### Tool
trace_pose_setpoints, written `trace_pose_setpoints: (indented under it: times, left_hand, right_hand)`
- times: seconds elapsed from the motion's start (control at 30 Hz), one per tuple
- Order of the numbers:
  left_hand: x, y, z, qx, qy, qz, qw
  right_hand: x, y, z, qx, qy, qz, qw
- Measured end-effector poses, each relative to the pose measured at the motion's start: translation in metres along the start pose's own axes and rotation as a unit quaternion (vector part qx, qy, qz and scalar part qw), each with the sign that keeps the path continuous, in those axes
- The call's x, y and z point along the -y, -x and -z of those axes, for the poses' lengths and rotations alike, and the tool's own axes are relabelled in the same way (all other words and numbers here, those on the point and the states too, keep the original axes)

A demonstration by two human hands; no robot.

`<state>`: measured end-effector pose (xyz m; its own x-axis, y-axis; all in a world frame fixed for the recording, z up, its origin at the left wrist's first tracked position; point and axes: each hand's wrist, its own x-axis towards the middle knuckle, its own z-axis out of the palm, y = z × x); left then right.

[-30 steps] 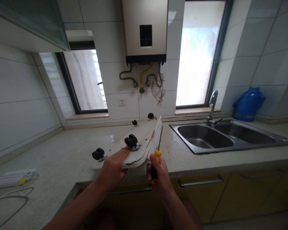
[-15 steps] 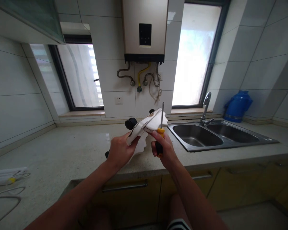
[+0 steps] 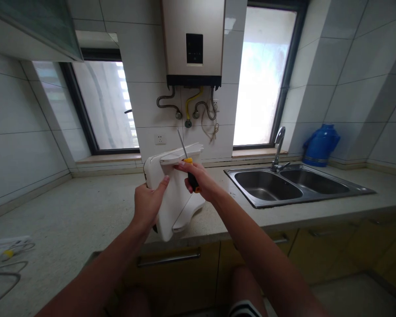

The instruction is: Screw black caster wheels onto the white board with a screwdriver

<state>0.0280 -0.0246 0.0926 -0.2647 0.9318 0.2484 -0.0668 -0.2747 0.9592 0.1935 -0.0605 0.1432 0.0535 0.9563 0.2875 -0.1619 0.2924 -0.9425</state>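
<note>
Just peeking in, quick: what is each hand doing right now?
Left hand: closed on the left edge of the white board, held upright over the counter.
Right hand: closed around the screwdriver, also touching the board's top.

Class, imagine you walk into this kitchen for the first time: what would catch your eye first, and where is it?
At the centre, the left hand and the right hand hold a white panel upright above the counter's front edge; the right hand also grips a yellow-handled screwdriver. Behind, a water heater hangs on the tiled wall between two bright windows. To the right sits a steel double sink, with a blue jug beyond it.
</note>
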Motion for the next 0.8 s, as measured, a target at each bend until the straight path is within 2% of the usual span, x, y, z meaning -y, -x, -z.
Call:
trace_pose_setpoints:
  times: [0.1,0.2,0.3,0.47,0.63,0.7,0.8]
  left_hand:
    - [0.006,-0.004,0.001,-0.053,0.057,0.042,0.996]
    - [0.005,-0.009,0.007,-0.102,0.104,0.086,0.986]
    - [0.004,-0.016,0.016,-0.128,0.137,0.122,0.975]
    - [0.007,-0.037,0.034,-0.130,0.173,0.171,0.961]
    - [0.020,-0.061,0.055,-0.121,0.180,0.222,0.951]
    - [0.028,-0.068,0.065,-0.121,0.175,0.240,0.947]
    - [0.043,-0.076,0.079,-0.125,0.160,0.260,0.944]
  right_hand:
    - [-0.007,-0.006,-0.015,0.081,0.022,-0.009,0.996]
    - [-0.012,-0.002,-0.019,0.090,0.045,0.007,0.995]
    - [-0.018,0.010,-0.008,0.031,0.059,0.020,0.998]
    - [-0.044,0.056,0.038,-0.103,0.055,0.009,0.993]
    - [-0.102,0.138,0.078,-0.208,0.047,-0.070,0.975]
    - [-0.131,0.174,0.084,-0.258,0.047,-0.105,0.959]
    - [-0.169,0.223,0.082,-0.299,0.054,-0.154,0.940]
